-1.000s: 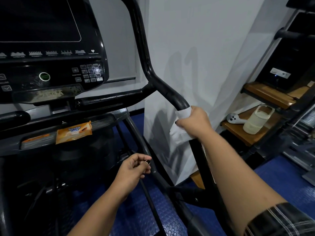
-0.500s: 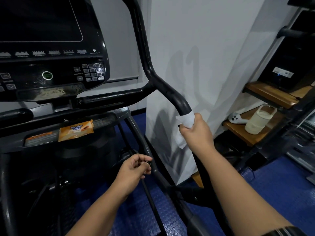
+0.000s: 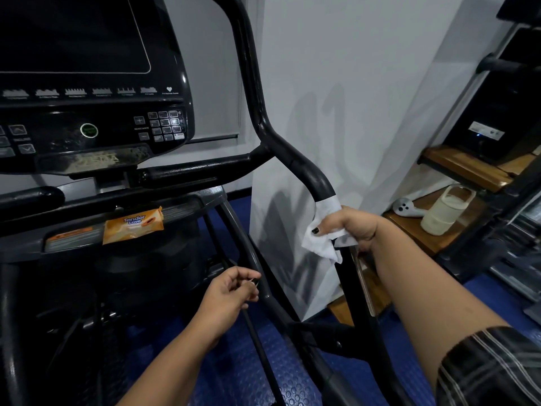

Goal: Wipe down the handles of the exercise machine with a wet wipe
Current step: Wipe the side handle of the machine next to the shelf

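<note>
Right hand fingers wrapped around wet wipe, wipe folded over right handle. Bare grip lies above fingers; loose wipe tail hangs below. Keep full wrap, firm pressure, rotate around bar. Left hand loosely curled, pinching something small, off handle.

I am reaching my right arm forward, my right hand closing in a fist around the wet wipe on the handle. My left hand is hovering lower, fingers loosely curled, palm turned inward.
</note>
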{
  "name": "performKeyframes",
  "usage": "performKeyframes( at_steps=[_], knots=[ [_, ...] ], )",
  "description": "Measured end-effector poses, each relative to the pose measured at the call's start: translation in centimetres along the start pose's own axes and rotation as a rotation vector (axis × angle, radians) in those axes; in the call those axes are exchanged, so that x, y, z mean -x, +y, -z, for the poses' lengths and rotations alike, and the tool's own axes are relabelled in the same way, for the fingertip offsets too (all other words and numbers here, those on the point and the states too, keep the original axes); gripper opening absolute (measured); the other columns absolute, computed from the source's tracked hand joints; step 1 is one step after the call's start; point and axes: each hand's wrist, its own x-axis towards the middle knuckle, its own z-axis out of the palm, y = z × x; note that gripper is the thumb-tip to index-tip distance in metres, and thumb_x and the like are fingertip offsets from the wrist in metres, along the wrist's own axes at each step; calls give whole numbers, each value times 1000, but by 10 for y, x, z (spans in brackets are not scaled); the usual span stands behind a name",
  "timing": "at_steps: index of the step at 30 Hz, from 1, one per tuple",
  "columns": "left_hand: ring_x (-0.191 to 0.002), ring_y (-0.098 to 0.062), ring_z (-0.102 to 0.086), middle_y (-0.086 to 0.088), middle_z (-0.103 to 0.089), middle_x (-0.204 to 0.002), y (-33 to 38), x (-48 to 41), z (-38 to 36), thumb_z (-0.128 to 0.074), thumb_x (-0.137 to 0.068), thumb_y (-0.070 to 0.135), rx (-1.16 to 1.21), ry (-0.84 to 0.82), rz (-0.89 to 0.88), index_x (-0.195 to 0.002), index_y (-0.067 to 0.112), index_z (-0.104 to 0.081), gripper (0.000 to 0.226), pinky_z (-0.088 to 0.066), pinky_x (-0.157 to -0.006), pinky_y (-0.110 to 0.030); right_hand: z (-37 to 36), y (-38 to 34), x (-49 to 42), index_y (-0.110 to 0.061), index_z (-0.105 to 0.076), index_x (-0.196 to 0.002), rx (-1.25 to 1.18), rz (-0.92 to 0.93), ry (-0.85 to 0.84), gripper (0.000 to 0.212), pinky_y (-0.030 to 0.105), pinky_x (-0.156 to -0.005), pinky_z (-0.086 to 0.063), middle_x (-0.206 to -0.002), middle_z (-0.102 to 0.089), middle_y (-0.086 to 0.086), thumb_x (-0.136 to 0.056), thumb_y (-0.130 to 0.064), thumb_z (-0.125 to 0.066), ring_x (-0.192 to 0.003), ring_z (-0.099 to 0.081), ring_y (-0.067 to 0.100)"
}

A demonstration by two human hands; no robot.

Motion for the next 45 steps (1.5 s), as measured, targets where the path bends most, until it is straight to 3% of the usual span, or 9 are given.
performKeyframes(
  at_steps=[4,10,14,20,24,29,34,40,45],
  knots=[
    [-71,-12,-66,0,-66,-72,2,-3,-2,-54,-96,2,-5,-12,-7,-101,12,-67,17,-46,-63,-20,-12,-1,7,-3,-61,-71,16,58,116,13,24,-48,-52,-56,-63,8,-81,6,-61,-50,-63,19],
    [-70,-8,-65,-1,-66,-75,5,-3,-2,-54,-96,3,-17,-44,-7,-103,12,-67,17,-47,-64,-20,-32,14,-5,-15,-64,-74,237,140,679,4,34,-61,-56,-67,-66,1,-76,-15,-68,-62,-66,20],
    [-71,-9,-66,-1,-65,-74,4,-4,2,-54,-96,3,-13,-42,-7,-102,13,-67,18,-47,-63,-20,-44,21,-7,-21,-49,-72,552,179,919,13,25,-49,-35,-68,-59,-2,-80,-25,-59,-59,-56,16],
    [-69,-8,-65,-3,-64,-76,1,-5,8,-53,-96,2,-16,-50,-2,-103,11,-66,17,-47,-62,-18,-17,6,-2,-8,-64,-74,125,97,403,11,27,-57,-51,-67,-63,7,-72,0,-70,-57,-61,19],
    [-70,-9,-66,-3,-64,-77,1,-5,8,-53,-96,2,-24,-65,-9,-103,12,-66,18,-47,-64,-20,-7,2,-2,-5,-65,-71,82,26,162,18,28,-57,-51,-65,-62,12,-55,-4,-72,-56,-61,23],
    [-69,-8,-66,-3,-65,-76,-3,-8,10,-53,-96,2,-37,-63,6,-103,11,-66,17,-47,-63,-19,-25,15,-8,-13,-63,-74,100,129,558,9,31,-64,-52,-72,-65,5,-75,-8,-70,-65,-64,21],
    [-70,-8,-66,-2,-65,-76,-4,-10,7,-53,-96,3,-31,-87,14,-102,12,-66,17,-47,-65,-21,-57,38,-7,-20,-48,-98,634,254,1085,25,36,-62,-49,-84,-58,-3,-83,-32,-64,-74,-61,24],
    [-67,-6,-66,-5,-63,-78,-4,-17,14,-54,-95,1,-11,-67,13,-102,12,-66,18,-46,-64,-20,-65,40,-18,-3,-21,-148,1064,392,1122,95,40,-82,-53,-138,-44,18,-73,-12,-79,-115,-53,32],
    [-68,-7,-66,-6,-64,-79,-9,-21,22,-54,-95,2,-10,-58,20,-100,15,-67,19,-46,-65,-23,-67,-5,-29,-4,-10,-151,1266,333,1104,83,33,-80,-49,-139,-37,16,-86,-5,-62,-111,-50,26]
  ],
)
